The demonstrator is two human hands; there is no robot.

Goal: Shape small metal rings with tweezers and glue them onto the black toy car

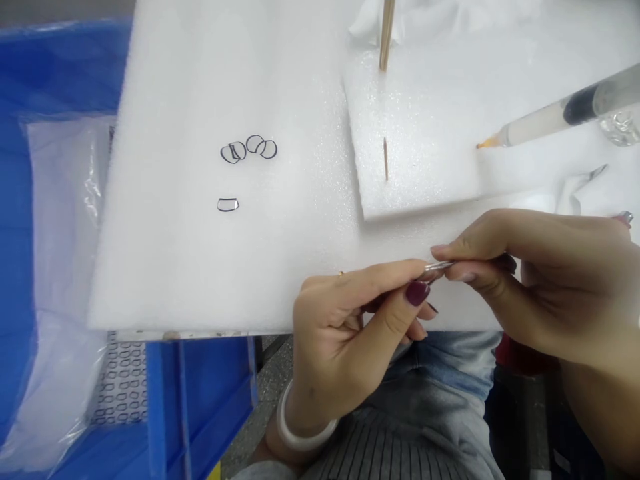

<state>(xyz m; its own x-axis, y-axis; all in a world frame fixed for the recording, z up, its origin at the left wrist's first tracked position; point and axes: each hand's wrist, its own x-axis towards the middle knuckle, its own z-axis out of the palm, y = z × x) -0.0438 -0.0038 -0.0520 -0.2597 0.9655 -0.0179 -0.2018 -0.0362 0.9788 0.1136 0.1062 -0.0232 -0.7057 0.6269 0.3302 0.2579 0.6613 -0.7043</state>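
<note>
Between the fingertips of both hands is a small shiny metal piece, mostly covered by the fingers, so its full shape is hidden. My left hand pinches its left end between thumb and forefinger. From the other side, my right hand grips the right end the same way. Both hands are just above the front edge of the white foam sheet. Further left on that sheet lie several thin dark-edged rings, some overlapping, and a single small curved frame-like piece below them.
A smaller foam pad lies at the right, bearing a short wooden pick, a bundle of wooden sticks and a syringe with an orange tip. Blue bins stand left, one holding a plastic-wrapped package and a patterned sheet.
</note>
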